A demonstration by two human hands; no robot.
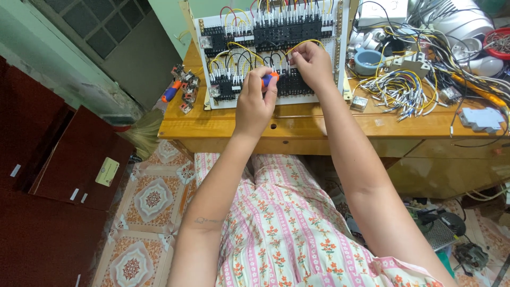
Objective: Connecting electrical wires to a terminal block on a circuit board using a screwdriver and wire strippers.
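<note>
On the wiring board (268, 50), the left hand (255, 101) grips an orange-and-blue screwdriver (269, 79); just beside it, the right hand (312, 65) pinches a yellow wire (304, 42).

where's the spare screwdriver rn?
Head view: the spare screwdriver lies at the desk's left end, beside a cluster of loose relays, left of the wiring panel.

Wiring board on a desk

The board (271, 53) is propped on the desk (297, 125); loose wires (398, 87) are heaped to its right, a spare screwdriver (171, 91) to its left.
</note>
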